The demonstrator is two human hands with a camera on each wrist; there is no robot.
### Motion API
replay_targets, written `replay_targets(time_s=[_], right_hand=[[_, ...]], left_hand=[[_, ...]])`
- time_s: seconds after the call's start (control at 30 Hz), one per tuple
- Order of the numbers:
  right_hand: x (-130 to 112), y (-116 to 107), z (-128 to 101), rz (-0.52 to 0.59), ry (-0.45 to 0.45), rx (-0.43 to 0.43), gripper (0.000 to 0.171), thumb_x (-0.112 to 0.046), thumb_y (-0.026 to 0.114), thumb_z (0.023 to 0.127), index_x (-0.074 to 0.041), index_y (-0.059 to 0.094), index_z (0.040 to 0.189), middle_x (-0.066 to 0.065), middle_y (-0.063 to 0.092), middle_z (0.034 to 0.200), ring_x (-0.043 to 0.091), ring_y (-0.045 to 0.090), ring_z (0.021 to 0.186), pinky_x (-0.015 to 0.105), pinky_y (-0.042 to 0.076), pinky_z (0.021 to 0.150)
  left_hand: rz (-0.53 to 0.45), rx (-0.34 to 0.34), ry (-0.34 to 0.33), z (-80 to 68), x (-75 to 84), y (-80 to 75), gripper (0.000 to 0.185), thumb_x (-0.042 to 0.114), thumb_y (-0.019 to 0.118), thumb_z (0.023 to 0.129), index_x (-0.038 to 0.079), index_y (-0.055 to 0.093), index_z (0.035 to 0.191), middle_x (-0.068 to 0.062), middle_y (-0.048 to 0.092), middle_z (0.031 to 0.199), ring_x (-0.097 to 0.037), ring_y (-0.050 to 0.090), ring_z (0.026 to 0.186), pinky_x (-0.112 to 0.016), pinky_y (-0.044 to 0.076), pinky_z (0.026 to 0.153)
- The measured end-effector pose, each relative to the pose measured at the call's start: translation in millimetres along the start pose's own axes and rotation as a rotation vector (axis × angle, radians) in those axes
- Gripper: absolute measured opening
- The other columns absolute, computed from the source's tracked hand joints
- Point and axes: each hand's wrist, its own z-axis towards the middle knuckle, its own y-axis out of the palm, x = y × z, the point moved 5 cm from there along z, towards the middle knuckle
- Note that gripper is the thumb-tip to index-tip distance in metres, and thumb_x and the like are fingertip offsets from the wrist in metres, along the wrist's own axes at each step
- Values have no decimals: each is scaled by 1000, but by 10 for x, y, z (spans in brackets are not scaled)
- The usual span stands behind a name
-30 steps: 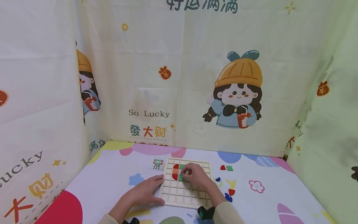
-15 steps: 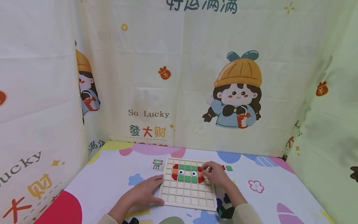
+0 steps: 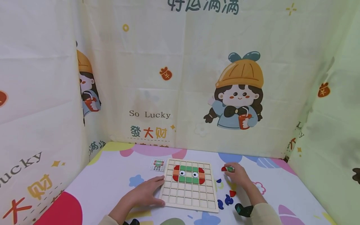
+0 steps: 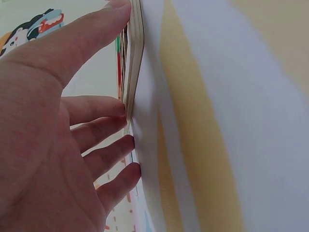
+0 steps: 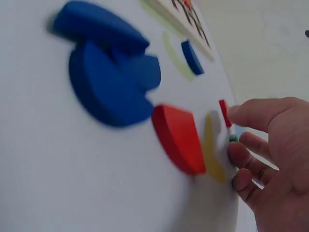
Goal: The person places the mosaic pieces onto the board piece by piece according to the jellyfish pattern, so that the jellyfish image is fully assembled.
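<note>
The left hand [image 3: 146,193] lies flat, fingers straight against the wooden grid board's [image 3: 189,200] left edge. The right hand [image 3: 239,175] pinches a green square tile [image 3: 230,169] right of the board, beside a red piece [image 3: 223,169]. The far curtain [image 3: 180,78] reads "So Lucky". Only the right wrist view shows the blue pieces [image 5: 108,77] stacked.

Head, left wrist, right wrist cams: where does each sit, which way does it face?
Head: worn high, faces forward and down at the wooden grid board; both hands and sleeves show.
Left wrist: low at the table, faces along the left hand to the board's edge.
Right wrist: low, faces over blue pieces to the right hand at a green piece.
Shared: head and right wrist both show the red piece.
</note>
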Motion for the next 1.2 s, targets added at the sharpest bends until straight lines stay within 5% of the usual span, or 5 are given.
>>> replay_targets(time_s=[0.1, 0.47, 0.77, 1.2], right_hand=[[58, -30, 2, -24, 7, -17, 38, -10, 62, 83, -9, 57, 121, 19, 46, 132, 38, 45, 117, 52, 45, 94], [118, -84, 6, -10, 2, 23, 29, -4, 62, 83, -8, 63, 111, 18, 55, 119, 27, 54, 95, 41, 53, 82], [170, -113, 5, -24, 18, 18, 30, -8, 63, 82, -6, 62, 112, 16, 56, 116, 29, 54, 100, 43, 53, 84], [92, -101, -8, 45, 30, 72, 22, -24, 69, 81, -13, 65, 100, 5, 62, 100, 18, 50, 78, 22, 44, 57]], left_hand=[[-1, 1, 3, -1, 1, -2, 89, 64, 67, 67, 17, 41, 138, 1, 34, 147, -26, 34, 134, -49, 35, 105], [-8, 2, -19, -11, -1, -20, 90, 64, 67, 66, 18, 41, 138, 2, 34, 147, -26, 33, 134, -50, 34, 105], [-16, 3, -15, -14, 10, -21, 91, 64, 67, 65, 18, 41, 138, 2, 34, 147, -26, 34, 134, -50, 34, 105], [-4, -1, 4, -41, 41, -35, 88, 62, 67, 68, 17, 41, 138, 0, 33, 147, -28, 34, 134, -51, 35, 104]])
